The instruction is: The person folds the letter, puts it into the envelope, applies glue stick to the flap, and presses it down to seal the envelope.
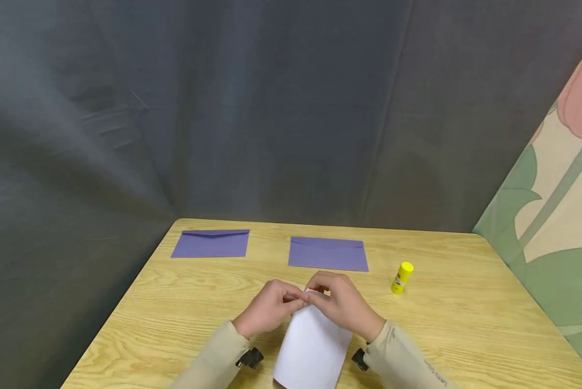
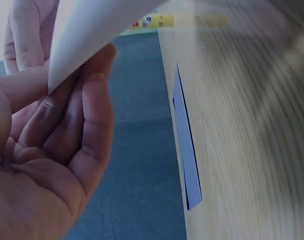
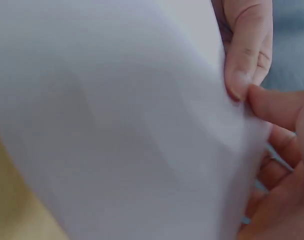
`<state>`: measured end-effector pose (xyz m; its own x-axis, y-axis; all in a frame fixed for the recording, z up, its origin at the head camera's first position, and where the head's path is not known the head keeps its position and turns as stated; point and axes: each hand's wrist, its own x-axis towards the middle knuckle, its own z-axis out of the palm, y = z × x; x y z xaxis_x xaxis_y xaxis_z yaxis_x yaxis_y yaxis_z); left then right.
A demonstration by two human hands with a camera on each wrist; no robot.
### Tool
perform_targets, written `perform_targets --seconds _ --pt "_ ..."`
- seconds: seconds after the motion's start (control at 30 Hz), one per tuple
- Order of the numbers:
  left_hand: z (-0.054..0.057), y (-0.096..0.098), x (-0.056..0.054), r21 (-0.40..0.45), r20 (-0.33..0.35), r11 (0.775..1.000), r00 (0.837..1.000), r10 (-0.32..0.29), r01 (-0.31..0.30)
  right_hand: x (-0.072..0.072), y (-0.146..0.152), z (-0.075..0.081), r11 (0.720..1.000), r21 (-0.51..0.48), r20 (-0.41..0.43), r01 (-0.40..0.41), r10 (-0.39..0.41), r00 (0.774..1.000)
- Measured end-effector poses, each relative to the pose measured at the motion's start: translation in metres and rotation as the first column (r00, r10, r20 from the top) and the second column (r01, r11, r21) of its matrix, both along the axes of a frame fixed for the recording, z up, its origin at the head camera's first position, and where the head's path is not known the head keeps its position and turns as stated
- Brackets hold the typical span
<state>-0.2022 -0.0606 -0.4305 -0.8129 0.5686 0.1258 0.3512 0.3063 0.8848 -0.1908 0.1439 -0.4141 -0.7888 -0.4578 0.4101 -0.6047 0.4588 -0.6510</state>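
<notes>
A white sheet of paper (image 1: 315,346) is held up at its far edge, sloping down toward the person and curving near the bottom. My left hand (image 1: 271,305) pinches that far edge between thumb and fingers. Right beside it, my right hand (image 1: 345,303) pinches the same edge, and the two thumbs almost meet. A bit of red shows at the paper's top edge and at its lower left corner. In the left wrist view the paper (image 2: 97,30) comes to a point between thumb and fingers. The sheet (image 3: 122,125) fills most of the right wrist view, blurred.
Two purple envelopes lie toward the table's back: one at left (image 1: 212,246), its flap slightly raised, and another (image 1: 328,255) beyond the hands. A yellow glue stick (image 1: 402,278) stands to the right. Dark cloth (image 1: 291,108) hangs behind the wooden table (image 1: 466,313).
</notes>
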Motion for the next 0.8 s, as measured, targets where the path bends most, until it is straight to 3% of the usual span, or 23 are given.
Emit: perform_targets --seconds 0.17,0.3,0.57,0.67,0.8 --pt "0.002 0.001 0.003 0.011 0.053 1.0 0.999 0.01 -0.011 -0.003 0.007 -0.005 0.993 -0.095 0.027 0.067 -0.065 0.998" --pt "-0.001 -0.005 0.004 -0.005 0.064 1.0 0.997 0.03 -0.03 -0.011 0.02 -0.008 0.979 -0.135 0.104 0.151 -0.137 0.985" --pt "-0.012 -0.024 -0.002 -0.075 0.031 0.997 0.999 0.023 -0.021 -0.02 0.044 -0.009 0.938 -0.214 0.225 0.273 -0.224 0.948" --pt "-0.014 -0.029 -0.005 -0.094 0.02 0.995 0.999 0.033 -0.031 -0.022 0.045 -0.01 0.926 -0.215 0.245 0.31 -0.256 0.935" --pt "-0.015 -0.036 -0.009 -0.097 0.026 0.995 0.999 0.023 -0.02 -0.025 0.044 -0.012 0.928 -0.204 0.233 0.313 -0.264 0.936"
